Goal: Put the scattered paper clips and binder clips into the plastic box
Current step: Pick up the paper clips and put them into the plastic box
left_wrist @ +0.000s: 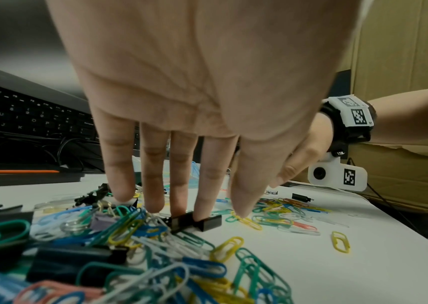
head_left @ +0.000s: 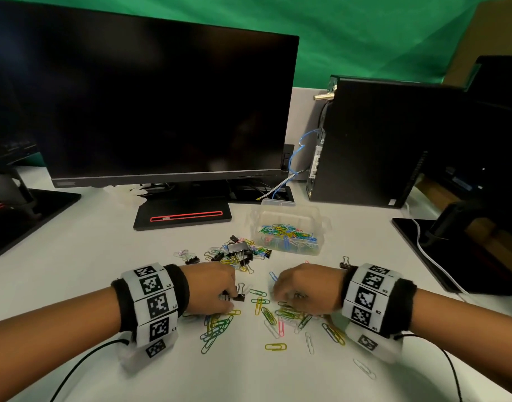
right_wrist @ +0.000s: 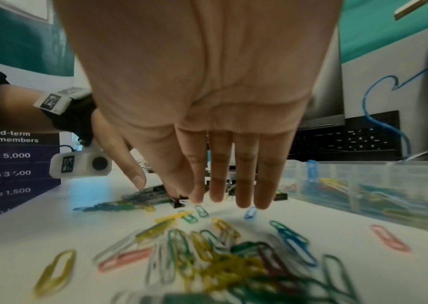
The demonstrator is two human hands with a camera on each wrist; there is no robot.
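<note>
The clear plastic box (head_left: pixel 283 213) stands past my hands, partly filled with coloured paper clips; its wall (right_wrist: pixel 363 166) is on the right in the right wrist view. My left hand (head_left: pixel 214 285) lies palm down with straight fingers (left_wrist: pixel 208 185), whose tips touch two small black binder clips (head_left: pixel 238 298) (left_wrist: pixel 199 223). My right hand (head_left: pixel 304 282) is flat too, its fingers (right_wrist: pixel 243 181) straight just over a heap of paper clips (head_left: pixel 289 313) (right_wrist: pixel 220 257). More paper clips (head_left: pixel 217 326) (left_wrist: pixel 129 236) lie by the left hand. A mixed pile of binder clips (head_left: pixel 240 249) sits left of the box.
A dark monitor (head_left: pixel 162 111) and its stand base (head_left: pixel 182 216) rise behind the pile. A black computer tower (head_left: pixel 379 140) with cables stands behind the box. Further monitor stands flank the desk at left (head_left: pixel 17 204) and right (head_left: pixel 451 250). A keyboard (left_wrist: pixel 26 117) lies under the monitor.
</note>
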